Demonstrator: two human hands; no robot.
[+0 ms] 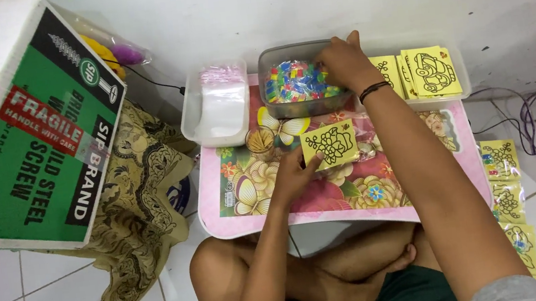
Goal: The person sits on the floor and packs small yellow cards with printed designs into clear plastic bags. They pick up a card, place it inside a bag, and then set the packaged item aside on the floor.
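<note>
Yellow card (329, 145) with a black outline drawing, pinched at its left edge by the left hand (292, 176) above the flowered pink bench (249, 221). Right hand (340, 61) curled inside the grey tub (271, 59) of small coloured packets (294, 81), grip hidden, so contents unclear. Likely slips: packets dragged over the rim on withdrawal; small cup of sticks (260, 142) knocked by the left wrist.

Single head-worn view, looking steeply down, close over a small floral table (236, 223), tiled floor (2, 295) around
</note>
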